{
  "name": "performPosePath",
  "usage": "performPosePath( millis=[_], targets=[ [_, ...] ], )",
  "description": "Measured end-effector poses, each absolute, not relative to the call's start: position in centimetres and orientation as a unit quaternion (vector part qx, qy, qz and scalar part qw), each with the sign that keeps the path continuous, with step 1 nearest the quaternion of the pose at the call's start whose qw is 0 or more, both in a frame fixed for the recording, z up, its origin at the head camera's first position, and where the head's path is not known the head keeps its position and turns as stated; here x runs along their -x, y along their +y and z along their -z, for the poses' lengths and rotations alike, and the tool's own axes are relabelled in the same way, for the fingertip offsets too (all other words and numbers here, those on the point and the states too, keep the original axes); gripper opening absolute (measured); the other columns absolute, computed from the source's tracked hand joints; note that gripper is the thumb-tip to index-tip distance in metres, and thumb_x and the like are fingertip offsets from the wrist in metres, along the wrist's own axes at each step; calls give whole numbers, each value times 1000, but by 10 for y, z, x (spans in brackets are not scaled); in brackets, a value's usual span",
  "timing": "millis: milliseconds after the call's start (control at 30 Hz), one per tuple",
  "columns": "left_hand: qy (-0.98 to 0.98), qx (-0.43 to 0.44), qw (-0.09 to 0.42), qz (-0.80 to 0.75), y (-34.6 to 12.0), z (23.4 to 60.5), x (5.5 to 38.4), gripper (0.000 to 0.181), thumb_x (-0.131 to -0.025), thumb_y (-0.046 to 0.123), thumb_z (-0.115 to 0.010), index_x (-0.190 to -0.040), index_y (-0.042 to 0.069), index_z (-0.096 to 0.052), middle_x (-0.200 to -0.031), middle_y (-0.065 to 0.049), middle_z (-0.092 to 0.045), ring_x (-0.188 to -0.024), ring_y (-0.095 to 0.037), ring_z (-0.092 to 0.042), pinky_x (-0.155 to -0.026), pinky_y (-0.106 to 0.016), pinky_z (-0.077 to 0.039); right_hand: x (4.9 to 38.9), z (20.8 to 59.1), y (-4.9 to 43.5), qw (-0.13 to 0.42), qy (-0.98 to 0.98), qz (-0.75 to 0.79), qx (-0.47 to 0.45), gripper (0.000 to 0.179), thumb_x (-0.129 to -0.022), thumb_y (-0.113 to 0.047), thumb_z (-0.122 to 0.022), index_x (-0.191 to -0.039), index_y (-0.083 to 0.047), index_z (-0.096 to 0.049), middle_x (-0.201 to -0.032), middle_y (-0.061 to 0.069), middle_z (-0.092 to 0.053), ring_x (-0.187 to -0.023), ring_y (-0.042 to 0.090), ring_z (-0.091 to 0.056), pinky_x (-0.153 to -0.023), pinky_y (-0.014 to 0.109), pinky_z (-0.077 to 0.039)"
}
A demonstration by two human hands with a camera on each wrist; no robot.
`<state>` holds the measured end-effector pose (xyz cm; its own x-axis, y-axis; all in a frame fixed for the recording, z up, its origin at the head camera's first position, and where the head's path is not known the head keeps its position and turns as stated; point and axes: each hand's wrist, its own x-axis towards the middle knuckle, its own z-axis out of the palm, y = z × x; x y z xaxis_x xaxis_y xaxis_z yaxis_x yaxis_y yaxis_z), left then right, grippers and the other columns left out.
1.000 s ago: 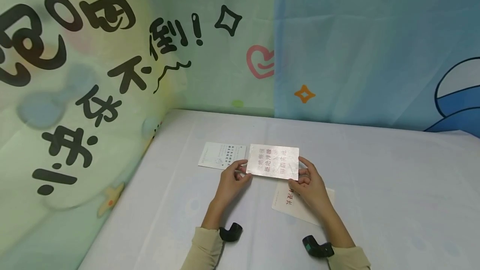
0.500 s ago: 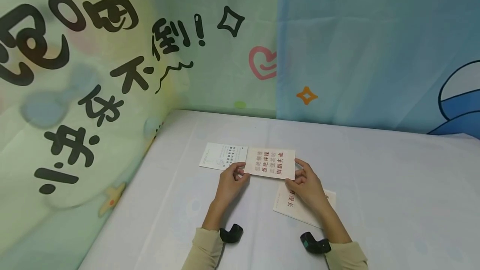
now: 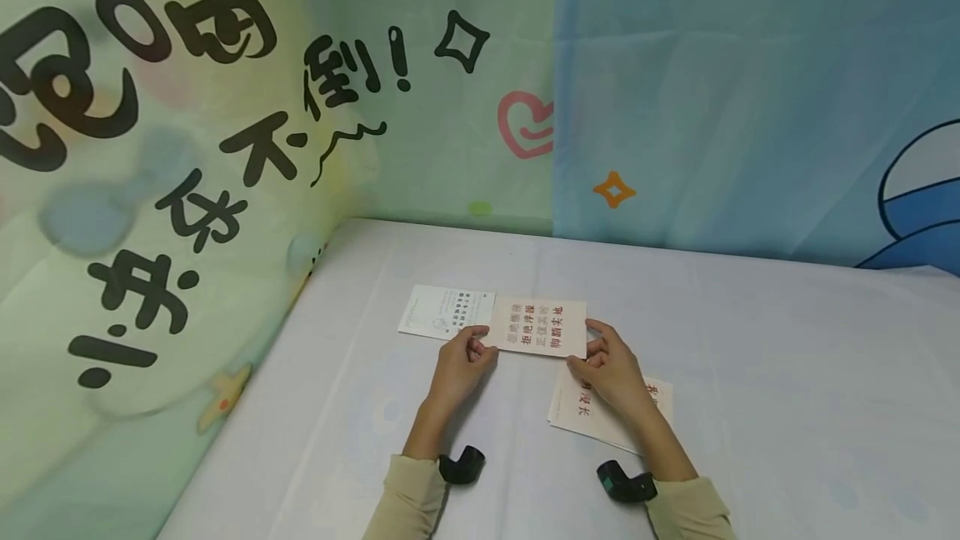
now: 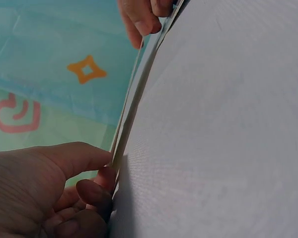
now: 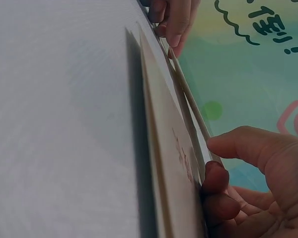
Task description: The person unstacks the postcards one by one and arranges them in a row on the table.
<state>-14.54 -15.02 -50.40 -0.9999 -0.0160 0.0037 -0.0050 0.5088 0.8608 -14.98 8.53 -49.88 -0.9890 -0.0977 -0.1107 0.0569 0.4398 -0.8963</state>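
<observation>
A cream card printed with columns of dark red and grey characters is held between both hands, just over the table. My left hand pinches its left edge between thumb and fingers. On the opposite edge, my right hand pinches the near corner. In the left wrist view the card appears edge-on, thin and close to the cloth. Below my right wrist lies a small stack of similar cards, partly covered by the hand and forearm. The right wrist view shows the stack's edge near the right fingers.
A white card with blue-black print lies just beyond the left hand, its right side touching or passing under the held card. White cloth covers the table. Printed fabric rises behind and along the left. Black camera mounts sit on both wrists.
The held card has tilted from a glaring angle to a flatter one, so its print is now readable. My right hand has shifted slightly left and down; both hands keep their pinch.
</observation>
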Motion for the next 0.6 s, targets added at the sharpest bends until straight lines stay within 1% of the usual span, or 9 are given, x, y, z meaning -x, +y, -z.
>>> performPosePath(
  millis=[167, 433, 600],
  targets=[
    [-872, -5, 3, 490, -151, 505, 145, 37, -89, 7, -68, -123, -3, -60, -81, -2, -58, -67, -9, -49, -58, -17, -39, 151, 498, 84, 73, 845, 530, 8, 69, -87, -6, -70, -144, 7, -34, -90, 13, -57, -60, 7, -49, -53, 18, -40],
    [-873, -4, 2, 488, -152, 506, 146, 38, -87, 8, -67, -123, -2, -61, -82, -2, -60, -68, -8, -49, -59, -18, -40, 152, 497, 83, 74, 848, 525, -18, 61, -87, -7, -68, -140, 7, -41, -92, 10, -49, -61, 7, -46, -53, 18, -37],
    [-871, -2, -1, 491, -153, 506, 146, 37, -88, 8, -67, -123, -2, -60, -82, -2, -60, -67, -8, -48, -59, -18, -39, 152, 497, 84, 71, 846, 528, -20, 58, -88, -6, -67, -138, 8, -43, -91, 10, -50, -59, 6, -45, -52, 17, -37]
  ],
)
